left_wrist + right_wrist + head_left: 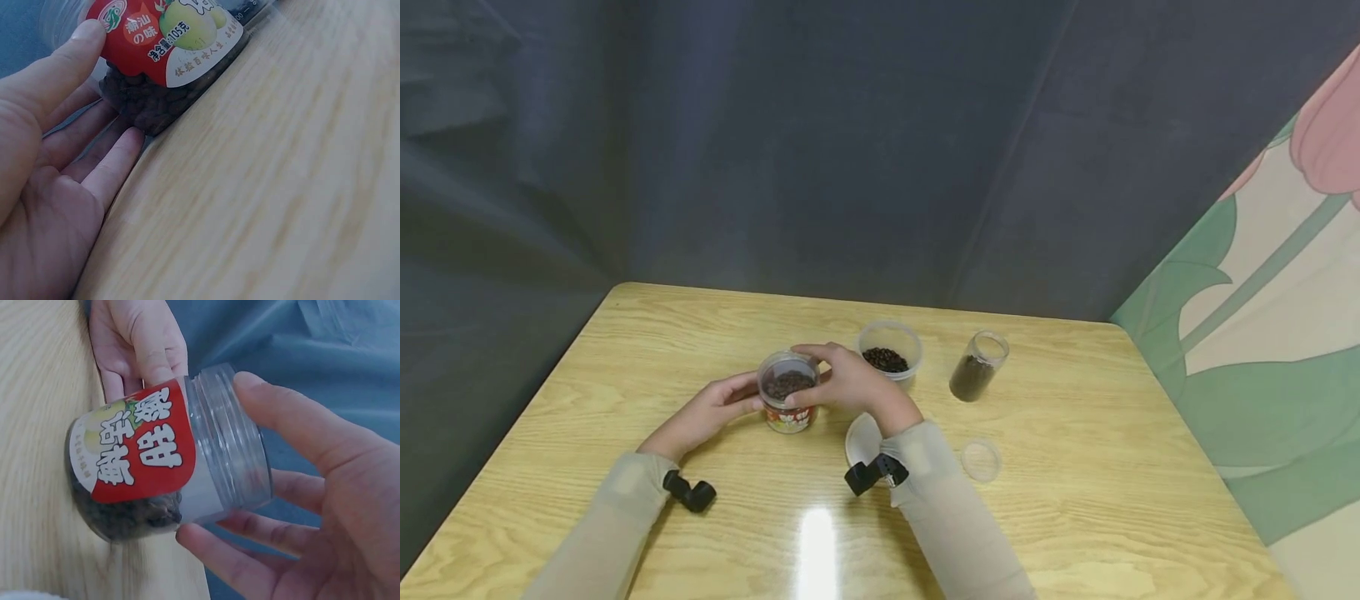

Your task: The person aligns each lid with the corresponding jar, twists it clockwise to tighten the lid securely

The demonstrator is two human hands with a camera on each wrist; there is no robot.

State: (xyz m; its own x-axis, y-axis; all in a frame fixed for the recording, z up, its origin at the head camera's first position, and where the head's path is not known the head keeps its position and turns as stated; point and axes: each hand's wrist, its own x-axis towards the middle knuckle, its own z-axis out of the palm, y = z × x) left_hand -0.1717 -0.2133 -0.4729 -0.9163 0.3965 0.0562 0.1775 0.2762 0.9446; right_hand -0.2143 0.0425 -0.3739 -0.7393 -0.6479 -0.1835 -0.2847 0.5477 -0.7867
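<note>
A clear jar [787,417] with a red fruit label and dark pieces inside stands upright on the table. My left hand [718,408] holds its side, with the thumb on the label in the left wrist view and the fingers around the lower part. At the jar's clear top, my right hand [853,383] grips the rim between thumb and fingers. Both hands and the jar [134,444] appear in the right wrist view. Whether a clear lid sits on top, I cannot tell. Beside the right hand stands a clear tub [908,337] holding dark beans [886,360].
A clear glass jar [977,371] with dark contents stands right of the tub. A clear round lid [981,460] lies on the wooden table [1112,500]. Under the right wrist is a white round object [861,437], partly hidden. A dark curtain [850,150] hangs behind.
</note>
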